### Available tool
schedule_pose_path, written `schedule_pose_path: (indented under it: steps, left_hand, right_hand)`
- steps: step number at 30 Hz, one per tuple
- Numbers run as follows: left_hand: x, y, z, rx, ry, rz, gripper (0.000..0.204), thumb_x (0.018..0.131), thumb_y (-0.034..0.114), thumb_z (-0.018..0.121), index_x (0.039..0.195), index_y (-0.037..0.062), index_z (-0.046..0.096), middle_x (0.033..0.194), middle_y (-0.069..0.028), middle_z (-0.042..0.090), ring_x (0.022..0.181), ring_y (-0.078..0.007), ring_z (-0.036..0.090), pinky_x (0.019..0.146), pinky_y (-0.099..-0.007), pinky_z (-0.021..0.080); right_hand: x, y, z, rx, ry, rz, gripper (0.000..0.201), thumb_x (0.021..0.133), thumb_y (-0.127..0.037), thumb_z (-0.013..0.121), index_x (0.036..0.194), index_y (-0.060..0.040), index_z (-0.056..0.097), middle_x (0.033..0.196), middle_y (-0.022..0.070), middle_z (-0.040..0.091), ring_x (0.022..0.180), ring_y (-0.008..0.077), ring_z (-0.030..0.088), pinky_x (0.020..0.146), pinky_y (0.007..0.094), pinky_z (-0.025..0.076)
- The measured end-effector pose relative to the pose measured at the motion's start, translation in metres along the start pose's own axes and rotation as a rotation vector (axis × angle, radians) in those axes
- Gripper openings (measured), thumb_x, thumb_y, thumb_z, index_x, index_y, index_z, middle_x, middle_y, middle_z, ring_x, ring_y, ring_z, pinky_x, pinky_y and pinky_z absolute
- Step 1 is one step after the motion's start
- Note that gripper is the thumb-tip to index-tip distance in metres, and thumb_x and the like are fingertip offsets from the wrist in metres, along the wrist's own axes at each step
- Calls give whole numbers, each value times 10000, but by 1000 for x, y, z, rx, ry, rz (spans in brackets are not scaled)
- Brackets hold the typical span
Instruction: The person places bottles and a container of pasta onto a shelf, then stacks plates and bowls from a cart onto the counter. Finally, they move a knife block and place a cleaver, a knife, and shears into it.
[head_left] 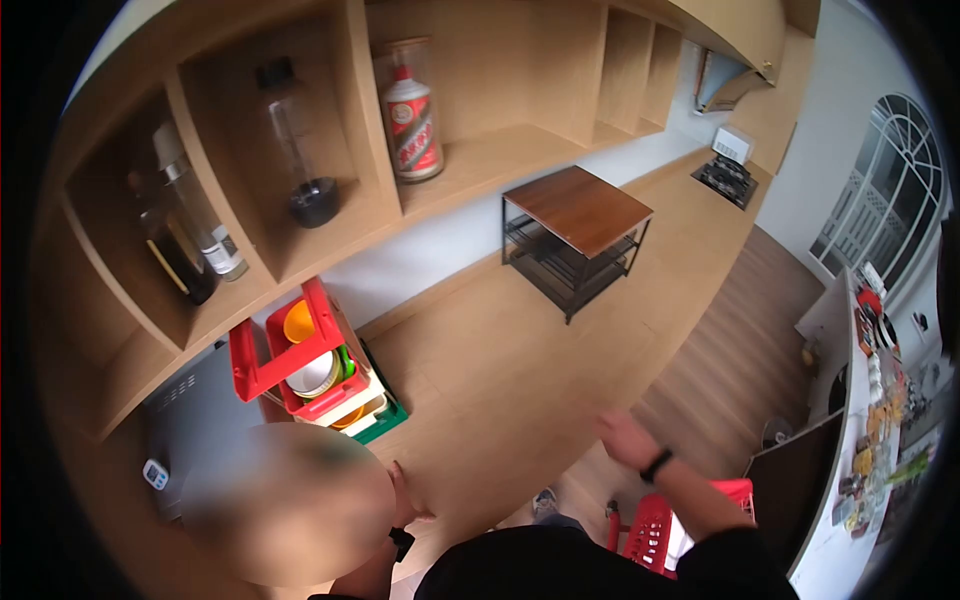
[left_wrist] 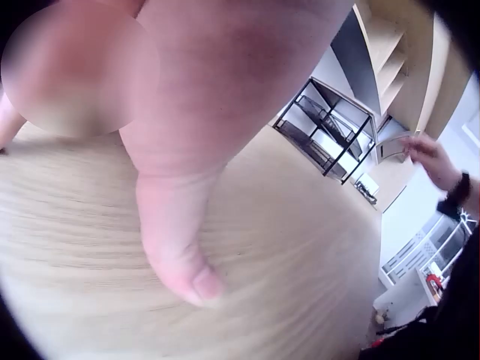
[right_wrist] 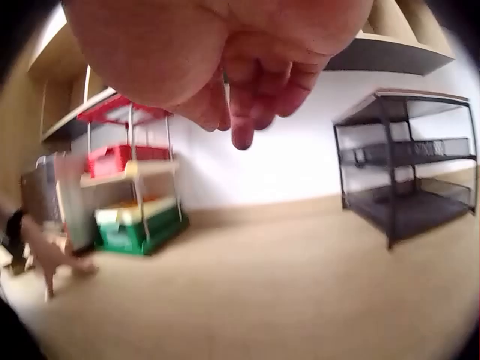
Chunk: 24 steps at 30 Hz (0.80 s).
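My left hand [head_left: 405, 497] rests on the wooden counter [head_left: 480, 400] with its fingers spread, its palm side blurred out in the head view; the thumb of the left hand [left_wrist: 202, 142] touches the wood in the left wrist view. Raised in the air over the counter's front edge is my right hand [head_left: 628, 440], empty, fingers loosely bent. In the right wrist view, the fingers of the right hand [right_wrist: 247, 82] hang loosely. Nearest the left hand stands a tiered rack with a red basket [right_wrist: 127, 159] and a green bottom bin [right_wrist: 124, 234].
A black metal rack with a brown top [head_left: 580, 210] stands against the wall. Shelves above hold a white-and-red bottle [head_left: 413, 130] and other bottles. A stove [head_left: 727, 180] is at the far end. A red shopping basket [head_left: 650, 530] is below on the right, beside a cluttered side counter [head_left: 850, 500].
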<state>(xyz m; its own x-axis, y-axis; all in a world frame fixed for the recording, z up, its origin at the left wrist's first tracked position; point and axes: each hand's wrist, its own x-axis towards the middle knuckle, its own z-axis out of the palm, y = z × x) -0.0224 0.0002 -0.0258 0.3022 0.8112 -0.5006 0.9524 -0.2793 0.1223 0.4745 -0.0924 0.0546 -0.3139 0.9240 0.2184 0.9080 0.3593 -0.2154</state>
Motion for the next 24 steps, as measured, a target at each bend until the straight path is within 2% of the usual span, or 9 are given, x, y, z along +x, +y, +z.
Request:
schedule_pose_path:
  steps: [2, 4, 5, 8, 10, 13, 16, 20, 24]
  left_hand:
    - [-2, 1, -1, 14, -21, 10, 1575, 498, 649, 884, 1545, -70, -48, 1618, -315, 29, 1483, -540, -63, 1134, -736, 42]
    - [4, 0, -2, -64, -12, -67, 1559, 508, 622, 892, 1524, -108, -38, 1598, -347, 35, 1467, -570, -44, 1114, -760, 67]
    - [9, 0, -6, -9, -49, 3, 1559, 508, 622, 892, 1524, -108, -38, 1598, -347, 35, 1467, -570, -44, 1114, -760, 67]
    - [31, 3, 2, -5, -99, -18, 1506, 521, 518, 931, 1522, -107, -4, 1569, -371, 127, 1460, -566, 66, 1169, -664, 136]
    - [37, 33, -5, -36, -127, 126, 1394, 551, 382, 951, 1530, -87, 77, 1549, -370, 204, 1444, -560, 159, 1213, -546, 185]
    - [39, 96, -21, -8, -31, 463, 1222, 628, 263, 913, 1535, -62, 161, 1561, -341, 226, 1475, -493, 158, 1223, -501, 196]
    - [45, 167, -24, 74, -69, 611, 1180, 658, 239, 896, 1542, -46, 168, 1585, -326, 184, 1488, -465, 147, 1228, -471, 198]
    - [72, 238, -16, 179, -70, 767, 1177, 669, 218, 889, 1552, -31, 152, 1604, -310, 143, 1491, -472, 131, 1231, -478, 185]
    - [111, 277, -8, 209, -139, 732, 1249, 639, 207, 909, 1559, -30, 99, 1620, -300, 95, 1496, -472, 107, 1235, -483, 163]
  right_hand:
    - [-97, -49, 2, 235, -103, 385, 596, 716, 66, 552, 1294, -72, 601, 1153, 175, 596, 1072, 378, 564, 970, 439, 472]
    - [-183, -85, 20, 266, -122, 613, 599, 727, 74, 530, 1302, -77, 599, 1157, 181, 598, 1081, 379, 564, 976, 444, 470]
    - [-226, -112, 25, 301, -142, 806, 603, 737, 83, 507, 1311, -81, 597, 1161, 187, 599, 1090, 379, 565, 981, 449, 468]
    - [-349, -190, 64, 222, -111, 1070, 549, 793, 52, 462, 1310, -73, 599, 1202, 188, 605, 1138, 389, 546, 1045, 471, 422]
    - [-371, -239, 57, 217, -85, 1245, 468, 836, 12, 460, 1273, -59, 613, 1240, 180, 603, 1177, 393, 516, 1094, 487, 373]
    - [-393, -287, 93, 193, -42, 1523, 434, 818, 45, 494, 1212, -70, 634, 1172, 188, 602, 1173, 397, 515, 1046, 470, 420]
    - [-414, -313, 120, 157, 63, 1766, 367, 834, 1, 532, 1172, -86, 643, 1148, 171, 612, 1151, 387, 532, 1017, 468, 434]
    - [-419, -325, 123, -72, 196, 1842, 291, 854, -94, 546, 1129, -88, 641, 1035, 142, 668, 1098, 339, 579, 958, 478, 440]
    - [-429, -310, 92, -25, 197, 1964, 252, 852, -146, 593, 1086, -56, 619, 963, 170, 681, 979, 348, 625, 925, 484, 446]
